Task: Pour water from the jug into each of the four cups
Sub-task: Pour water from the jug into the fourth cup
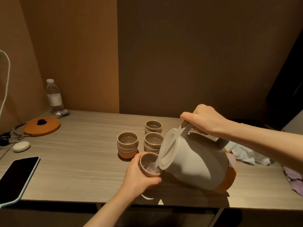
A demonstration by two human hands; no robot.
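Wooden table (pixel 78 161) seen from above, contents listed from left to right. At the far left edge, a white cable (pixel 6 82) hangs down the wall; below it, a dark-screened smartphone (pixel 17 176) lies flat at the near left corner of the table. Behind the phone rest a pale oval object resembling a soap bar (pixel 21 146), a fork (pixel 16 138), and a round orange lid with a black knob (pixel 42 125); a clear plastic water bottle (pixel 54 97) stands upright at the rear left corner against the wall. Near the table's centre, three ribbed beige cups stand upright and close together: a left cup with an orange base (pixel 127 145), a rear cup (pixel 153 131), and a middle cup (pixel 153 142) just in front of it; each appears to contain liquid. The left hand (pixel 139 177) is wrapped around a fourth cup (pixel 149 164), fingers closed about its wall, holding it tilted toward the jug, near the front edge. Water is visible in this cup beneath the spout. The beige jug with an orange base (pixel 196 164) is tipped steeply leftward, its lidded rim over the held cup's rim. The right hand (pixel 203 120) is closed firmly around the jug's handle from above. Behind the jug lies crumpled white cloth or paper (pixel 246 153); a lilac fabric (pixel 293 177) lies at the far right.
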